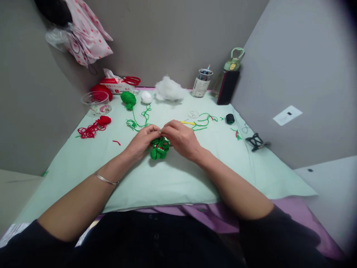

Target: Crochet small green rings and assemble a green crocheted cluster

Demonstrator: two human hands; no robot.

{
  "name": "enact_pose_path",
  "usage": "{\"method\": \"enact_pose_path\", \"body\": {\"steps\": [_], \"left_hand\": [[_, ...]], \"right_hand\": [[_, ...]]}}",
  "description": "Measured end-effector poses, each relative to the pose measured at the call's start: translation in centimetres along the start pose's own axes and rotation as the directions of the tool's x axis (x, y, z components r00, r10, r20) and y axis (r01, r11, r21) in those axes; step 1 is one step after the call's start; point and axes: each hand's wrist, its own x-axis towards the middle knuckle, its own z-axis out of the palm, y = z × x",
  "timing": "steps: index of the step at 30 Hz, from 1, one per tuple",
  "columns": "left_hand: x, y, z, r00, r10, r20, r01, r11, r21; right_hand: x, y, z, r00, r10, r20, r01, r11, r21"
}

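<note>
Between my hands is a green crocheted piece (pixel 158 152) with small red and white parts, near the middle of the table. My left hand (pixel 143 139) pinches its upper left side, fingers closed. My right hand (pixel 181 139) is closed at its upper right, fingertips meeting those of the left; whatever fine thing they pinch there is too small to make out. Just beyond the right hand lies a yellow-handled crochet hook (pixel 188 123). Loose green yarn (pixel 146 115) runs from a green yarn ball (pixel 128 98) toward the left hand.
At left lie tangled red yarn (pixel 90 130) and a clear plastic tub (pixel 96 104). Behind are a tissue box (pixel 117 86) with red scissors (pixel 131 80), a white yarn ball (pixel 146 97) and stuffing (pixel 169 90). A pen cup (pixel 200 85), phone (pixel 228 87), black thread spool (pixel 230 119) and black stand (pixel 255 142) stand right.
</note>
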Motion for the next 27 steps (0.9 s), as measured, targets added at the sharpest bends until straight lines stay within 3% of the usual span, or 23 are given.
{"method": "enact_pose_path", "body": {"steps": [2,5,8,10,11,15,17,19,20,23,24,25,27], "left_hand": [[0.0,0.0,-0.1,1.000,-0.003,0.006,0.004,1.000,-0.002],[0.0,0.2,-0.1,1.000,-0.011,0.022,0.011,1.000,-0.014],[0.0,0.4,-0.1,0.999,-0.019,0.034,0.020,0.999,-0.030],[0.0,0.4,0.0,0.999,-0.025,0.029,0.026,0.999,-0.036],[0.0,0.4,0.0,0.999,-0.027,0.023,0.028,0.999,-0.036],[0.0,0.3,0.1,1.000,-0.022,0.006,0.022,0.999,-0.035],[0.1,0.3,0.1,1.000,-0.013,0.010,0.014,0.999,-0.041],[0.1,0.4,0.2,1.000,-0.007,0.014,0.008,0.999,-0.051],[0.1,0.4,0.2,1.000,-0.004,0.016,0.005,0.998,-0.056],[0.0,0.3,0.3,1.000,0.000,0.022,0.001,0.998,-0.063],[0.0,0.2,0.4,1.000,0.004,0.020,-0.003,0.998,-0.066],[0.0,0.2,0.4,1.000,0.009,0.017,-0.008,0.997,-0.071],[-0.1,0.0,0.4,0.999,0.036,0.017,-0.035,0.996,-0.079]], "right_hand": [[0.0,-0.4,0.1,1.000,0.016,-0.004,-0.016,1.000,-0.021],[0.3,-0.7,0.0,0.986,0.159,-0.046,-0.146,0.967,0.209],[0.7,-0.3,0.2,0.921,0.387,0.054,-0.341,0.731,0.591],[0.8,0.1,0.4,0.882,0.450,0.137,-0.407,0.584,0.703],[0.7,0.2,0.6,0.883,0.450,0.134,-0.408,0.593,0.694],[0.0,-0.2,0.8,0.969,0.247,-0.023,-0.228,0.923,0.310],[-0.1,-0.5,0.8,0.982,0.182,-0.046,-0.170,0.966,0.194],[0.1,-0.4,0.8,0.964,0.263,-0.033,-0.237,0.913,0.333],[0.2,-0.1,0.9,0.944,0.330,-0.002,-0.293,0.841,0.454],[0.7,0.7,1.1,0.859,0.485,0.162,-0.434,0.523,0.734],[0.8,0.9,1.1,0.853,0.493,0.171,-0.440,0.503,0.743],[0.8,1.0,1.1,0.861,0.490,0.136,-0.425,0.546,0.722],[0.7,0.9,0.9,0.903,0.430,0.007,-0.347,0.718,0.603]]}}
